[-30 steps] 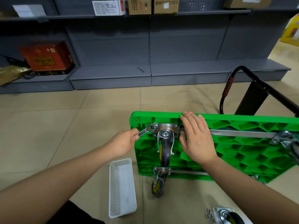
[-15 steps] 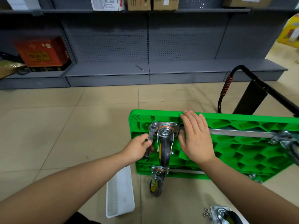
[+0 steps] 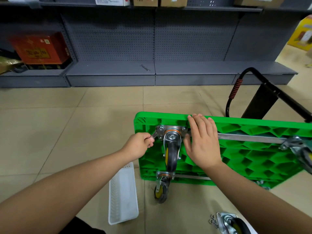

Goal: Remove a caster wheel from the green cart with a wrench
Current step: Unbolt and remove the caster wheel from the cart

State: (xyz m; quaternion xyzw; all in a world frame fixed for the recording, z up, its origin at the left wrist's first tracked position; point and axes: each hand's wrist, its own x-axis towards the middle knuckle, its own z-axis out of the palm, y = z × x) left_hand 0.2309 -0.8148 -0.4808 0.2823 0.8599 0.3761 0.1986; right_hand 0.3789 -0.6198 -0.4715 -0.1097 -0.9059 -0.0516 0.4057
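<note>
Grey rubber caster wheel [image 3: 172,153] on the upturned green plastic cart [image 3: 253,159] is flanked by both hands: a silver metal wrench [image 3: 156,134] is gripped in the left hand [image 3: 139,146] at its mounting plate, while the right hand [image 3: 202,142] is laid flat, fingers straight, just beside it.

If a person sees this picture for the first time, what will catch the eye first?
The bright green cart lying overturned on the tiled floor, casters up. At its near-left corner, the left hand grips a wrench at the caster wheel plate, while the right hand rests flat beside it.
</note>
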